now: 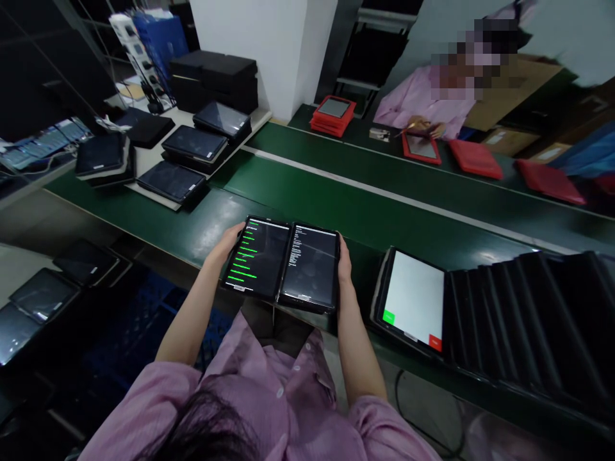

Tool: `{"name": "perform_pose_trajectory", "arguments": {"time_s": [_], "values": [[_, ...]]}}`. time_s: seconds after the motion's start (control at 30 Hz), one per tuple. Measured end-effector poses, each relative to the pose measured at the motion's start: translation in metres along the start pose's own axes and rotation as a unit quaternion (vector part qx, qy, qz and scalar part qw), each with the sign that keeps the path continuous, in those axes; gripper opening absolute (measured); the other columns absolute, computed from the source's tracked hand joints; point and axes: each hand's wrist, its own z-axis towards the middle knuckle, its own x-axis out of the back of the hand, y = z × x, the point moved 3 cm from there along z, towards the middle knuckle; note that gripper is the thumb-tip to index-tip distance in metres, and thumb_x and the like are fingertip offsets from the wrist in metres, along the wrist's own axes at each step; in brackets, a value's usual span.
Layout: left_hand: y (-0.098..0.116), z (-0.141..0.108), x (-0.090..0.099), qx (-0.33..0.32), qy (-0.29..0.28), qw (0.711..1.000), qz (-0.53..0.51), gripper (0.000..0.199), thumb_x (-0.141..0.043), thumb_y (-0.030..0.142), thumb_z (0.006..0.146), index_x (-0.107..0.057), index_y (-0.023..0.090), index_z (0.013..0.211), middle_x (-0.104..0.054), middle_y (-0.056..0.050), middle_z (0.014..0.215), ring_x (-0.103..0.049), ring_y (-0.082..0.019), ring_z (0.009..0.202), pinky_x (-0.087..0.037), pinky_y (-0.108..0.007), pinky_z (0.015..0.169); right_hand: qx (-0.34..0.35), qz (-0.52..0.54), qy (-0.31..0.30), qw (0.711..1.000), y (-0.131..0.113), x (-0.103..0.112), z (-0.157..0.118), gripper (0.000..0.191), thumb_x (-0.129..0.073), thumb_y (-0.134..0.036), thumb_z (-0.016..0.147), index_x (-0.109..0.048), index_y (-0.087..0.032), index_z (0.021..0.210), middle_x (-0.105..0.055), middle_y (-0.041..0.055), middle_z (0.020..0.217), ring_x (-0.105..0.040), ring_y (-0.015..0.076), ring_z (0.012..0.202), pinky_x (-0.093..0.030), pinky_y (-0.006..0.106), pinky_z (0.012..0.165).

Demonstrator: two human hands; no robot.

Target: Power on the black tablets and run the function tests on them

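Two tablets lie side by side between my hands at the near edge of the green bench. The left tablet (pixel 259 259) shows lines of green text on black; the right tablet (pixel 310 266) has small white text. My left hand (pixel 229 242) grips the outer edge of the left one, its fingers partly hidden beneath. Along the outer edge of the right one, my right hand (pixel 344 259) is closed, its fingers mostly hidden. Farther right, another tablet (pixel 414 298) has a white screen with a green and a red square at its lower corners.
A row of leaning black tablets (pixel 523 314) fills the right side. Stacked dark tablets (pixel 195 144) stand at back left beside black foam blocks (pixel 214 80). Across the green bench (pixel 307 186), a co-worker (pixel 423 96) handles a red-framed tablet (pixel 421 147) near other red pieces.
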Motion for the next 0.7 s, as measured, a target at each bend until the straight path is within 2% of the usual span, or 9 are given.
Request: {"name": "perform_pose_trajectory", "arguments": {"time_s": [0.23,0.4,0.57,0.7], "values": [[-0.006,0.005,0.006,-0.024,0.017,0.999,0.030,0.046,-0.081,0.063,0.075,-0.084,0.022,0.095,-0.086,-0.008,0.104,-0.077,-0.032,0.108,-0.061,-0.035,0.089,0.011,0.006,-0.007,1.000,-0.001,0.000,-0.002,0.070,-0.054,-0.071,0.102,-0.066,-0.030,0.157,-0.062,0.0001,0.166,-0.046,0.0266,0.163,-0.031,0.047,0.139],[-0.005,0.003,0.005,-0.038,0.033,0.997,0.065,0.046,-0.087,0.052,0.070,-0.085,0.024,0.106,-0.087,-0.007,0.106,-0.078,-0.033,0.107,-0.061,-0.036,0.089,0.003,0.005,-0.014,1.000,0.001,0.002,-0.001,0.074,-0.055,-0.075,0.099,-0.064,-0.032,0.159,-0.059,-0.0005,0.170,-0.047,0.0266,0.163,-0.031,0.046,0.139],[-0.007,0.002,0.003,-0.004,0.022,1.000,0.007,0.049,-0.075,0.065,0.082,-0.084,0.021,0.102,-0.086,-0.009,0.105,-0.078,-0.033,0.108,-0.062,-0.036,0.087,0.013,0.026,-0.017,0.999,0.008,0.002,0.003,0.076,-0.059,-0.076,0.096,-0.065,-0.031,0.157,-0.059,0.0009,0.170,-0.049,0.0253,0.161,-0.032,0.046,0.139],[-0.008,0.001,0.002,0.006,0.028,0.999,-0.017,0.047,-0.075,0.064,0.083,-0.083,0.021,0.098,-0.085,-0.008,0.103,-0.078,-0.031,0.106,-0.062,-0.035,0.086,0.009,0.035,-0.025,0.999,0.011,0.000,0.003,0.076,-0.058,-0.076,0.097,-0.062,-0.033,0.159,-0.059,-0.0002,0.170,-0.051,0.0242,0.160,-0.033,0.048,0.138]]}}
